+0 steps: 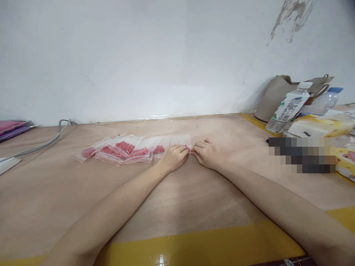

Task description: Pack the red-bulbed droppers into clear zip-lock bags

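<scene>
Both hands meet at the lower edge of a small clear zip bag (180, 139) with red pieces in it, at the right end of a row. My left hand (175, 157) lies over its lower part, fingers curled and closed on the edge. At the bag's lower right corner, my right hand (206, 153) has its thumb and fingers pinched together. Several more clear bags (141, 141) overlap to the left on the table, holding red elongated pieces (124, 146). My fingers hide most of the contents of the bag in hand.
Right side: a tilted labelled bottle (290, 109), a beige bag (271, 98), a blue-capped bottle (328, 101) and a yellow-and-white package (324, 125); a nearby patch is pixelated. Left: a grey cable (51, 143) and pink and purple packets (13, 127). Yellow tape (194, 244) edges the table before a white wall.
</scene>
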`<state>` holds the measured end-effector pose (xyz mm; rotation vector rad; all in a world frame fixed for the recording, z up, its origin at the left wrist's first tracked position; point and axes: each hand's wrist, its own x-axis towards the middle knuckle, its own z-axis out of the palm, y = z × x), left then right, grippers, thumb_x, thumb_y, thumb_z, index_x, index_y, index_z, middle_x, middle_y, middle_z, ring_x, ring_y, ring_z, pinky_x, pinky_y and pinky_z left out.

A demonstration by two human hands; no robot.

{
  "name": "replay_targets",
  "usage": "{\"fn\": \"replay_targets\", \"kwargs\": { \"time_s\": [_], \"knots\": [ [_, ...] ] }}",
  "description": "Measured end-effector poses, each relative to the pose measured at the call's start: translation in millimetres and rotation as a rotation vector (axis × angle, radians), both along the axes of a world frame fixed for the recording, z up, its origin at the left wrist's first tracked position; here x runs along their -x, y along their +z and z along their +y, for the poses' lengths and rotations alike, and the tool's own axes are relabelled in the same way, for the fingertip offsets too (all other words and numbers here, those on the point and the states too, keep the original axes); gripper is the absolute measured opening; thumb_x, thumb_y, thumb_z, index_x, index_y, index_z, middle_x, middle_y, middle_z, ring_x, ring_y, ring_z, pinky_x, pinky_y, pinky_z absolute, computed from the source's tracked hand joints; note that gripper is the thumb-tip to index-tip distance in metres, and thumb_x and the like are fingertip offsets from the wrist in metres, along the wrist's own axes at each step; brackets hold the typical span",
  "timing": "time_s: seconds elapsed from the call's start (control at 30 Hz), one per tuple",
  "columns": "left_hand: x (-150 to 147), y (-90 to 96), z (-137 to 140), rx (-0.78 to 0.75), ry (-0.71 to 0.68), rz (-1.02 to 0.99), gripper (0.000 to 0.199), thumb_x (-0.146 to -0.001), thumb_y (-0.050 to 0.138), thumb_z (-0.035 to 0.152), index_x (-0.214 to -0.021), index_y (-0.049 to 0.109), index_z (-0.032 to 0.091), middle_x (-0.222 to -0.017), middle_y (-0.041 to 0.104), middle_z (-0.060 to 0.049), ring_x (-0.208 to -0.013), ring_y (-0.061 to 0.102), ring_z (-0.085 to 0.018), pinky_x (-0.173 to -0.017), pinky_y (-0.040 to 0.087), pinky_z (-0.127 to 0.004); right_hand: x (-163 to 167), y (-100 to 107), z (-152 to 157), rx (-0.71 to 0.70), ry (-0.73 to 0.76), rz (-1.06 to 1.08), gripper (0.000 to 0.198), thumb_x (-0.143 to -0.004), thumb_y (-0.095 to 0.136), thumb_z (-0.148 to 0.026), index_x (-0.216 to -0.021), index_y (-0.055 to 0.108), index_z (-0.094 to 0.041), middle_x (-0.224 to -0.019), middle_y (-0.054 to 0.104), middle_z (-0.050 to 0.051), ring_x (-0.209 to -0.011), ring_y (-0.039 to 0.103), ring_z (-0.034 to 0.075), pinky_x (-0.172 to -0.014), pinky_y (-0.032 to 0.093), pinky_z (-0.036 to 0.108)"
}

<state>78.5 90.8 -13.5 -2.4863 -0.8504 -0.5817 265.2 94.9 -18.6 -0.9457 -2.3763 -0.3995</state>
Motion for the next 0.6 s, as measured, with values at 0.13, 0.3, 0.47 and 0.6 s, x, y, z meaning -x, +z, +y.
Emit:
{"fn": "replay_targets", "kwargs": {
  "time_s": [0.13, 0.3, 0.47, 0.6],
  "knots": [
    [-6, -0.5, 2, -0.05, -0.03, 0.033, 0.024, -0.09, 0.039, 0.014, -0.084, 0.062, 0.013, -0.086, 0.067, -0.007, -0.082, 0.062, -0.019, -0.075, 0.048, -0.031, -3, -3, 2, 0.005, 0.033, 0.045, 0.03, -0.09, 0.038, -0.029, -0.08, 0.064, -0.017, -0.078, 0.064, 0.007, -0.077, 0.056, 0.017, -0.073, 0.032, 0.031],
    [-6, -0.8, 8, -0.117, -0.086, 0.088, 0.024, -0.089, 0.04, 0.013, -0.077, 0.06, 0.012, -0.078, 0.065, -0.008, -0.076, 0.062, -0.019, -0.071, 0.048, -0.031, -3, -6, 4, -0.062, 0.064, 0.049, 0.024, -0.088, 0.044, -0.027, -0.078, 0.064, -0.017, -0.075, 0.064, 0.005, -0.073, 0.054, 0.016, -0.071, 0.031, 0.03],
    [-5, 0.3, 13, -0.183, -0.132, 0.12, 0.023, -0.089, 0.041, 0.013, -0.073, 0.058, 0.012, -0.073, 0.063, -0.006, -0.07, 0.06, -0.018, -0.067, 0.047, -0.03, -2, -2, 1, -0.204, 0.074, 0.012, 0.023, -0.086, 0.045, -0.021, -0.072, 0.062, -0.015, -0.07, 0.063, 0.004, -0.068, 0.051, 0.014, -0.069, 0.028, 0.031],
    [3, 2.6, 11, -0.231, -0.131, 0.112, 0.023, -0.09, 0.04, 0.014, -0.075, 0.058, 0.012, -0.072, 0.063, -0.006, -0.07, 0.06, -0.017, -0.066, 0.047, -0.029, -4, 3, -2, -0.266, 0.08, 0.005, 0.024, -0.086, 0.044, -0.018, -0.07, 0.061, -0.015, -0.068, 0.062, 0.003, -0.067, 0.049, 0.013, -0.07, 0.026, 0.031]
  ]
}}
